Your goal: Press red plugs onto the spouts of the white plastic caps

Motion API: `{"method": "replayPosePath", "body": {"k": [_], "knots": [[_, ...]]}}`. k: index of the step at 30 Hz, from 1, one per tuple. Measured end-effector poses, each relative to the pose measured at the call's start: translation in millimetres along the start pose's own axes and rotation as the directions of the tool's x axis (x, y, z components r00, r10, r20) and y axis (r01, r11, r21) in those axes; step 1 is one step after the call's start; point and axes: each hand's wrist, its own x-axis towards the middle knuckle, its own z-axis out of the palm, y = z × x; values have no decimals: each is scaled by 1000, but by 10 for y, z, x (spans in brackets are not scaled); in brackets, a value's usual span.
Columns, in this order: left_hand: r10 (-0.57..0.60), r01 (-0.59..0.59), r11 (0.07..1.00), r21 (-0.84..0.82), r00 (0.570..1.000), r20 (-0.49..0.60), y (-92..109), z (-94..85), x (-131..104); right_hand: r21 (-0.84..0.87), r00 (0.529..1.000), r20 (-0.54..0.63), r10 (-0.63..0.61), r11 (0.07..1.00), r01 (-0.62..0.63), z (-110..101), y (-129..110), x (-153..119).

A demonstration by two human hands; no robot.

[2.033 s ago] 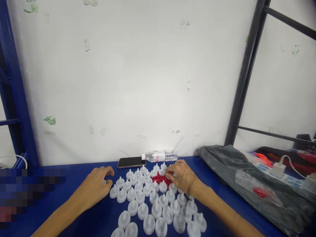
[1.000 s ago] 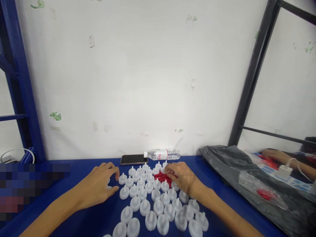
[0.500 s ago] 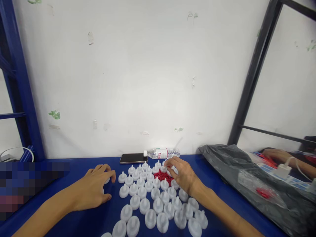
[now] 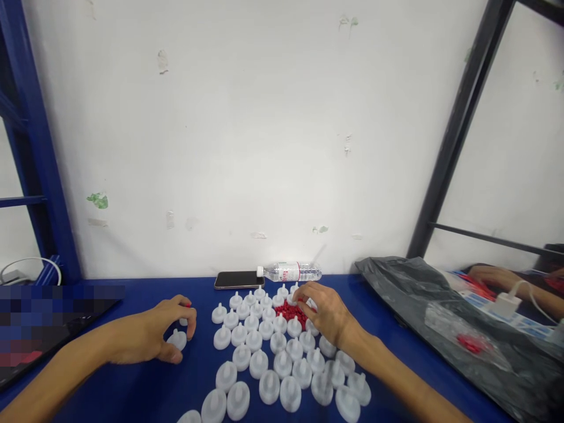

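Note:
Many white round caps with upright nozzles (image 4: 269,386) stand on the blue table (image 4: 145,395). Among them, near the back, lies a pile of small red pieces (image 4: 291,313). My right hand (image 4: 328,311) reaches over that pile, thumb and fingertips pinched together; what is between them is too small to make out. At the left, my left hand (image 4: 161,332) hovers with thumb and fingers apart around a white cap (image 4: 177,339) on the table. Behind its fingers another cap with a red tip shows in part.
A phone (image 4: 239,279) and a clear plastic bottle (image 4: 291,271) lie by the wall. On the right are a grey plastic bag (image 4: 396,294), a small clear bag with red pieces (image 4: 467,338), a white charger (image 4: 506,303) and another person's arm (image 4: 524,288).
My left hand has moved a little left, and the white cap between its thumb and fingers now shows more clearly. My right hand has hardly moved over the red pile.

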Motion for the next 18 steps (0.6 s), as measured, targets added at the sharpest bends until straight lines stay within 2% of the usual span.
{"method": "replayPosePath", "body": {"k": [3, 6, 12, 18], "knots": [[28, -20, 997, -72, 992, 119, 37, -21, 57, -8, 1000, 15, 11, 1000, -11, -5, -15, 1], [13, -6, 998, -59, 994, 110, 89, -97, 47, -33, 1000, 11, 20, 999, -20, -11, -25, -4], [-119, 123, 989, 82, 992, -44, 43, -278, -53, -74, 1000, -1, -7, 997, 7, -16, -57, -17], [-142, 143, 990, -10, 986, 85, 21, -154, -10, -96, 1000, 9, -24, 995, 24, -11, -90, -22]]}}
